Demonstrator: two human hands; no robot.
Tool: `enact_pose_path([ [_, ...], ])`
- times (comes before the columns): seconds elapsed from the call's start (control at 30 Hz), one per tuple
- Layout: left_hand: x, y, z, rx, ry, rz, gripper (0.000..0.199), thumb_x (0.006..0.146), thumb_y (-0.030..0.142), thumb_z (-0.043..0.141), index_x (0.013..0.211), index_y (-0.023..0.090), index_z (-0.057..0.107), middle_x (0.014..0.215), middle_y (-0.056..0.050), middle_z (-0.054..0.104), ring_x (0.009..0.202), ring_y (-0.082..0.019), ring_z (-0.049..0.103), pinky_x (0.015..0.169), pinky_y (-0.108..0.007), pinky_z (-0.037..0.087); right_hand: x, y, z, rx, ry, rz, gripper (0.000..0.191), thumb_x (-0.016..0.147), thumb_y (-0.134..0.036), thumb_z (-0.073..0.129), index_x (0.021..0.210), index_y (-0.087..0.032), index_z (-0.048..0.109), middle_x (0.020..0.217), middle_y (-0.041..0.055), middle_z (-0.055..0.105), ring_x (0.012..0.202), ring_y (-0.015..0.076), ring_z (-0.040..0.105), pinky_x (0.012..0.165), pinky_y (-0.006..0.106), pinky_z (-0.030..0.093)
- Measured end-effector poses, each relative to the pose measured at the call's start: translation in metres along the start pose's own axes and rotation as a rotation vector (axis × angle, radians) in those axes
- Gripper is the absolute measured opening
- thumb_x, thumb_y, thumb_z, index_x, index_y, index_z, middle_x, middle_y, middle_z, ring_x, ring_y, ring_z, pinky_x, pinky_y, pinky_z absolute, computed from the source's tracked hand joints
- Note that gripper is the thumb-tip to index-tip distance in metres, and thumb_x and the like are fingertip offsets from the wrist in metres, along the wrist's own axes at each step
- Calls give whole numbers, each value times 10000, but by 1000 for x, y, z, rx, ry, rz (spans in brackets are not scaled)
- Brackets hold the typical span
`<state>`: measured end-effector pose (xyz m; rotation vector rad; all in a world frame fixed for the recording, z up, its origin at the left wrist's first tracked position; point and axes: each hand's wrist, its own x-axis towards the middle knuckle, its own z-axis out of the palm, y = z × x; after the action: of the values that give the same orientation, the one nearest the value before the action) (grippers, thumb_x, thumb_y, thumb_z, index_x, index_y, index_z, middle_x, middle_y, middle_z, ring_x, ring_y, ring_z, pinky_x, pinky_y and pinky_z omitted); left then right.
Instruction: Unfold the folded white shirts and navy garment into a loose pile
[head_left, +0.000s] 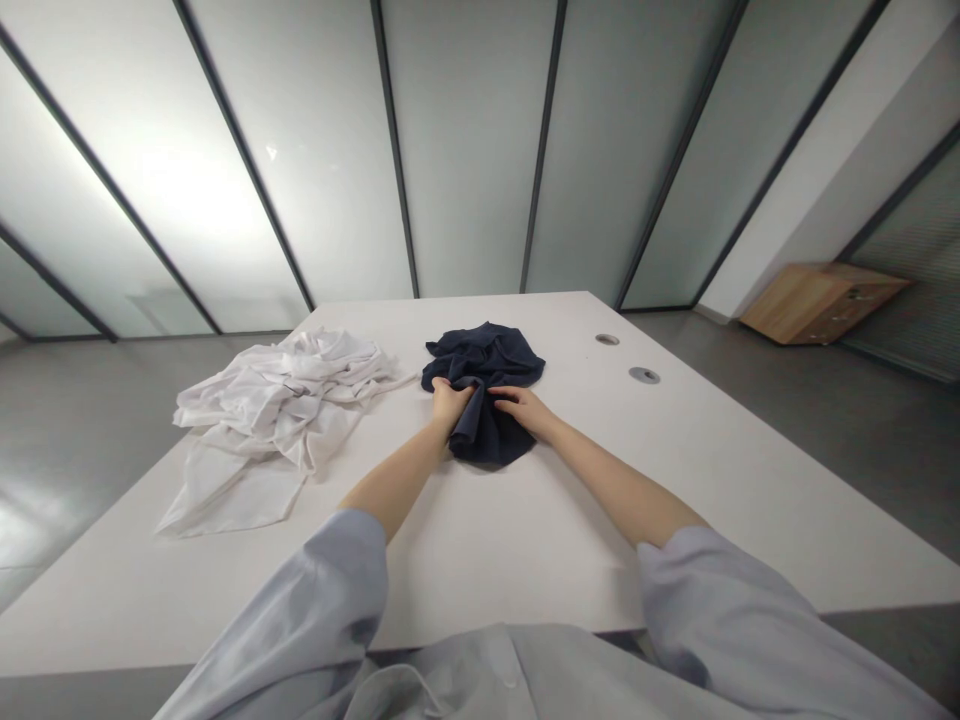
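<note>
A crumpled dark navy cloth lies in a loose heap at the middle of the white table, with one folded part hanging toward me. My left hand grips the near left side of it, thumb on top and the other fingers hidden under the fabric. On the opposite side, my right hand has its fingers bent together onto the gathered middle of the cloth. The two hands are a short way apart, with a raised fold between them. What kind of garment it is cannot be made out.
Left of the navy cloth, a larger heap of white fabric spreads across the white table and over its left edge. Two round cable holes sit at the right: a farther one and a nearer one. A wooden cabinet stands beyond.
</note>
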<state>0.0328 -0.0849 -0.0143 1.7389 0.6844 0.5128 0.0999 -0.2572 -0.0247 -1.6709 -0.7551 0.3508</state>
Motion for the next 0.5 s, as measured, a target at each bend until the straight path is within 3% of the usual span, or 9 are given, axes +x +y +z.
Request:
enact_pose_path([
  [0.07,0,2,9,-35,-2,-8,359,684,355,773,868,198,508,742,-7,602,823,-212,631,690,-277,477,0,0,-1,163,14,83,343,757,-253,656,1093,-231,720,1038,39,724,952,207,656,930,400,482],
  [0.13,-1,5,17,-112,-80,-31,275,757,413,703,783,186,550,691,-21,610,777,-212,643,661,-279,489,0,-2,-1,305,40,115,321,719,-263,687,1035,-234,737,981,36,731,902,197,658,872,368,501],
  [0.23,-4,14,27,-356,-284,-94,316,774,476,692,870,182,622,706,-33,655,706,-194,658,645,-287,522,-1,-8,4,454,36,90,254,657,-292,739,901,-220,751,928,41,732,856,194,654,816,330,504],
  [0.37,-6,24,33,-596,-579,-275,423,710,468,772,967,156,647,747,-77,689,675,-203,671,678,-331,563,-2,-19,7,473,21,91,261,604,-380,773,783,-195,727,770,37,706,737,196,628,737,329,497],
  [0.43,-2,22,31,-646,-533,-293,369,714,393,776,948,139,647,746,-80,689,672,-196,675,692,-329,568,0,-22,2,452,98,77,260,588,-378,768,770,-200,712,758,24,694,747,193,618,741,322,484],
  [0.5,5,17,24,-674,-379,-261,340,704,284,770,985,152,630,748,-53,686,670,-180,675,700,-318,566,3,-21,-6,417,206,69,243,569,-352,751,757,-208,695,752,6,683,763,186,608,750,313,470],
])
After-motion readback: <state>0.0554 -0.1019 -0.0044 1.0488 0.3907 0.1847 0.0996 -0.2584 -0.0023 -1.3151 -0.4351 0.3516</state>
